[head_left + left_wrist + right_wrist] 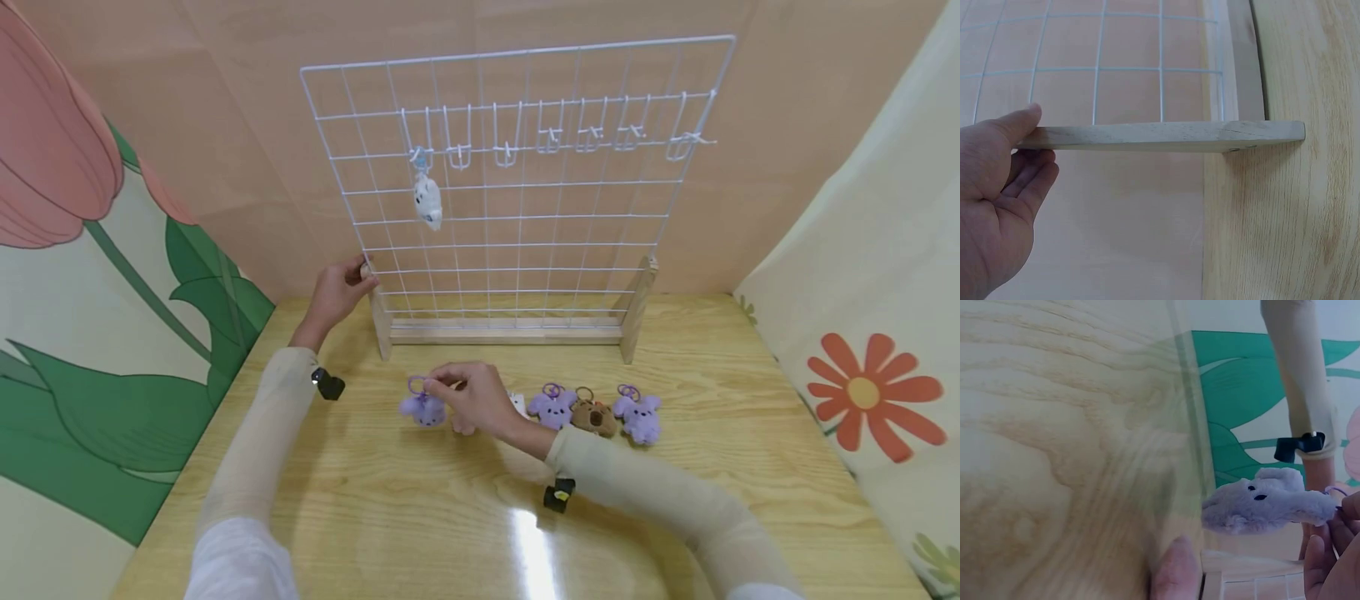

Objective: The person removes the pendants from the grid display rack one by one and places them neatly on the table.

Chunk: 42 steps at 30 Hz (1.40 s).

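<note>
My left hand (337, 293) grips the upper end of the wooden side post (1160, 133), thumb on one face and fingers on the other. That post is part of a stand holding a white wire grid (517, 183). With thumb and fingers my right hand (483, 402) pinches a purple plush keychain (424, 410) near its ring, and the plush (1266, 503) hangs down over the table. Partly hidden behind the right hand are a pink plush (463, 423) and a white plush (517, 403).
Several white hooks (550, 140) line the grid's upper part. A white plush keychain (428, 202) hangs from the leftmost one. On the wooden table (360, 508), to the right, lie a purple plush (553, 409), a brown plush (594, 418) and another purple plush (640, 418).
</note>
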Each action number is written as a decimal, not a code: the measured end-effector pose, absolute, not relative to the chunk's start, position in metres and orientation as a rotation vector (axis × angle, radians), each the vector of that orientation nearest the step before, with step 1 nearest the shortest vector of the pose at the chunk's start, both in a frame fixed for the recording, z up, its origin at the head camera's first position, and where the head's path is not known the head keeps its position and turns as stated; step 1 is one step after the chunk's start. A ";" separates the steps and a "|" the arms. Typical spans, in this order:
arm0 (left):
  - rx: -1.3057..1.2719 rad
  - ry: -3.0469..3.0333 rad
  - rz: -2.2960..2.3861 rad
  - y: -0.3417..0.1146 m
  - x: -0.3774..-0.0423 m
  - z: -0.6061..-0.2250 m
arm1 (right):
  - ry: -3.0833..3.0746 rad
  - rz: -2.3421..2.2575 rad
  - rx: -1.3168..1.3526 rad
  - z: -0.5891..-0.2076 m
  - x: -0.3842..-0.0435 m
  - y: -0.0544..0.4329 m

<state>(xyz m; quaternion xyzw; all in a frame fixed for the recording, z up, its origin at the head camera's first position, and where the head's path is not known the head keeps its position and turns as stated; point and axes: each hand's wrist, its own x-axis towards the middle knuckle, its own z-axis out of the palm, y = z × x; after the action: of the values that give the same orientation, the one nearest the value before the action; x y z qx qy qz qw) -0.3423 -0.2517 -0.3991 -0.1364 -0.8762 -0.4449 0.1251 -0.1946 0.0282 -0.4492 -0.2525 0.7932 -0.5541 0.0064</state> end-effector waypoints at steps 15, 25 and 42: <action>-0.382 -2.562 -1.308 -0.252 -0.343 -0.400 | 2.495 -1.664 -0.759 -0.473 -0.204 0.032; -0.364 -2.575 -1.298 -0.253 -0.344 -0.401 | 2.569 -1.581 -0.841 -0.479 -0.223 0.032; -0.352 -2.574 -1.294 -0.252 -0.342 -0.401 | 2.639 -1.502 -0.863 -0.497 -0.248 0.031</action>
<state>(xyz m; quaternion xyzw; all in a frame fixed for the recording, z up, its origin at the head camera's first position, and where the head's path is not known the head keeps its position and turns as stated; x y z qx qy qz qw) -0.3425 -0.2518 -0.4014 -0.1203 -0.8806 -0.4426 0.1191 -0.2476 0.0310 -0.4965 -0.2734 0.8359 -0.4758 -0.0078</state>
